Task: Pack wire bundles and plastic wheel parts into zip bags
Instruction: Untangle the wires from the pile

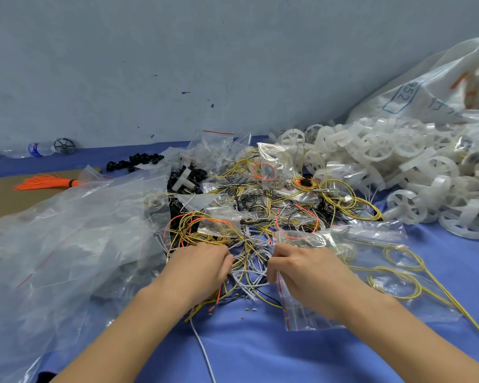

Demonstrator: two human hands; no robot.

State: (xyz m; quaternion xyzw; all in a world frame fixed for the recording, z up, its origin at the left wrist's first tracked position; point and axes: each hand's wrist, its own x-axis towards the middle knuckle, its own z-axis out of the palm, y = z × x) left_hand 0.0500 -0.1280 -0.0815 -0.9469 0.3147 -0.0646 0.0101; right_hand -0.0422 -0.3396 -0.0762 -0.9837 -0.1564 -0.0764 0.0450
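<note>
Left hand: the left hand (202, 265) lies knuckles-up on the near edge of the wire tangle (249, 217), its fingers curled down into grey, yellow and white strands and gripping them.
Right hand: the right hand (302, 268) pinches the red-striped mouth of a zip bag (371, 275) between thumb and bent fingers, just beside the left hand.
Zip bag: clear, flat on the blue cloth (260, 346) under and right of the right hand, with yellow wire loops (404, 272) showing through it.
Wire tangle: yellow, black, orange and white wires heaped mid-table, mixed with small crumpled bags.
Wheel parts: a heap of white plastic wheels (393, 167) fills the right side, spilling from a large clear sack (432, 87) against the wall.
Left side: a loose pile of empty clear bags (67, 244); behind it an orange wire bundle (47, 182) on brown cardboard (9, 200), and black plastic rings (133, 161).
Far left: a water bottle (39, 149) on its side with 1 dark wheel (64, 145) beside it.
</note>
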